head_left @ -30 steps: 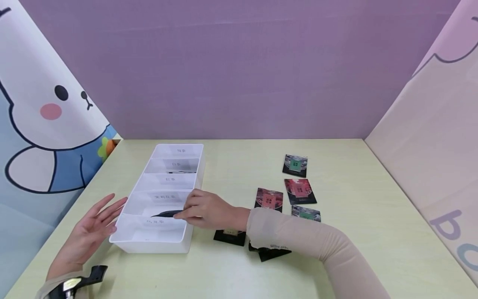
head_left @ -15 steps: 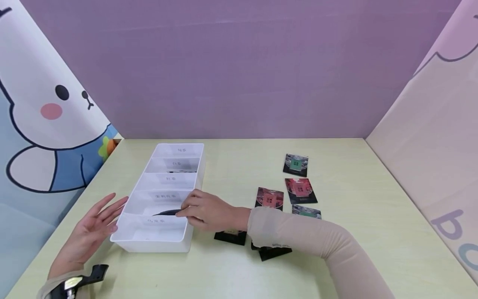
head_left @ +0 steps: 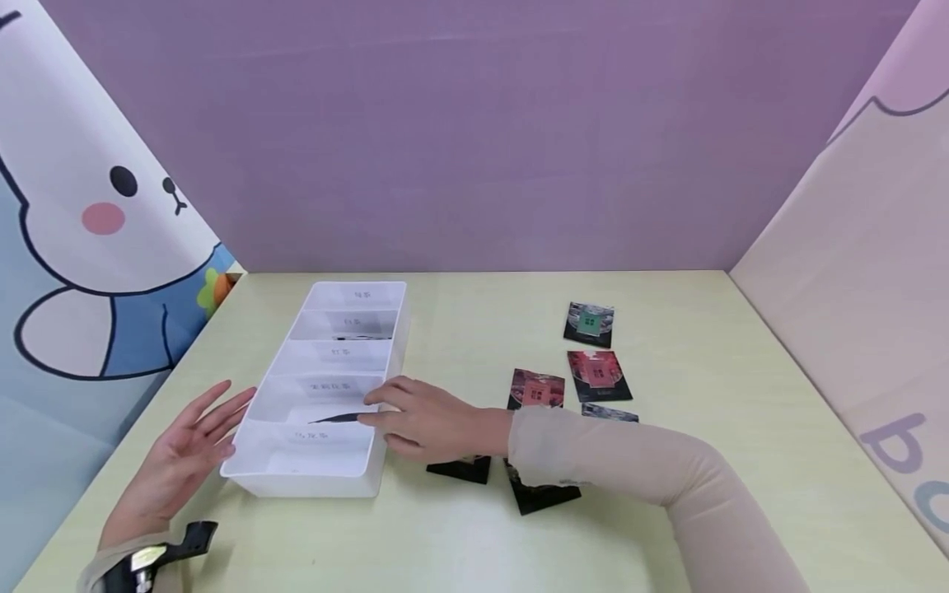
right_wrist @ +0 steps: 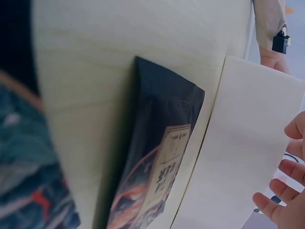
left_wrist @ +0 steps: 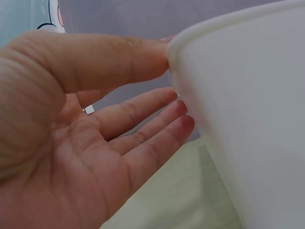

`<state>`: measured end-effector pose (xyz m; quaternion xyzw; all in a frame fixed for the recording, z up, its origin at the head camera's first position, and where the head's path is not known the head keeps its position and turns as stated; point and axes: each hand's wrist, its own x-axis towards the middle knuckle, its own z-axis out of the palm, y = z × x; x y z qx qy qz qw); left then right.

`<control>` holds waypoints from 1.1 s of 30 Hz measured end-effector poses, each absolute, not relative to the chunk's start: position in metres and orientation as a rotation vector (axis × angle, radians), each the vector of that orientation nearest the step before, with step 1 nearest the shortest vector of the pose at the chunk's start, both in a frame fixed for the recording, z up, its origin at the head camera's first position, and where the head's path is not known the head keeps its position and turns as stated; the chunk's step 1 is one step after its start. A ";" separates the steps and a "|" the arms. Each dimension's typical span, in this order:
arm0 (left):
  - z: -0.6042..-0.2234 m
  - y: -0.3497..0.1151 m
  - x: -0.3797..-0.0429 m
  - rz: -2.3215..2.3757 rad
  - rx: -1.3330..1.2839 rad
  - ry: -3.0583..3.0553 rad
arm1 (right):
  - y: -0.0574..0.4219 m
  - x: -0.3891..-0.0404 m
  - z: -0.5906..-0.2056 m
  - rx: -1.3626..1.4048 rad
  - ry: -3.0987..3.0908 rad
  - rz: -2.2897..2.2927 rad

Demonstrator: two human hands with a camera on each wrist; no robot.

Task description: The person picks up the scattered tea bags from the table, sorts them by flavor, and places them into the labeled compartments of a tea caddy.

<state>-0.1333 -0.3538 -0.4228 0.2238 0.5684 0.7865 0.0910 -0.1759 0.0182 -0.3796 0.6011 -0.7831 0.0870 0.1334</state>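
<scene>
A white divided box (head_left: 300, 486) stands at the left, with printed labels inside its compartments. My left hand (head_left: 181, 465) is at its left side; in the left wrist view the thumb and straight fingertips touch the box wall (left_wrist: 248, 105). Over the right rim reaches my right hand (head_left: 433, 420), its thumb and fingers parted. By the thumb tip shows a thin dark edge of a packet (head_left: 337, 417) in the second compartment from the front; most of that packet is hidden. Spread fingers (right_wrist: 269, 207) appear beside the box in the right wrist view.
Right of the box lie flat packets: a green-labelled one (head_left: 589, 324), two red ones (head_left: 599, 375) (head_left: 537, 389), and dark ones partly under the right forearm (head_left: 544, 498). A gold-labelled packet (right_wrist: 167, 157) lies close to the box. Dark slivers (head_left: 363, 337) show in a farther compartment.
My right thumb and fingers have parted from the dark packet they pinched, and the hand has shifted slightly right. The packet's visible edge looks thinner. The left hand stays at the box.
</scene>
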 end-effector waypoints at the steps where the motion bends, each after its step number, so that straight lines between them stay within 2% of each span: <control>1: -0.423 -0.354 -0.133 2.338 0.661 1.690 | 0.020 -0.175 -0.379 1.750 -2.286 0.263; 9: -0.423 -0.354 -0.131 2.317 0.664 1.734 | 0.036 -0.176 -0.374 1.774 -2.360 0.324; 17: -0.420 -0.354 -0.130 2.315 0.709 1.742 | 0.056 -0.191 -0.375 1.759 -2.350 0.360; 33: -0.418 -0.354 -0.131 2.300 0.694 1.758 | 0.133 -0.232 -0.394 1.582 -2.628 0.077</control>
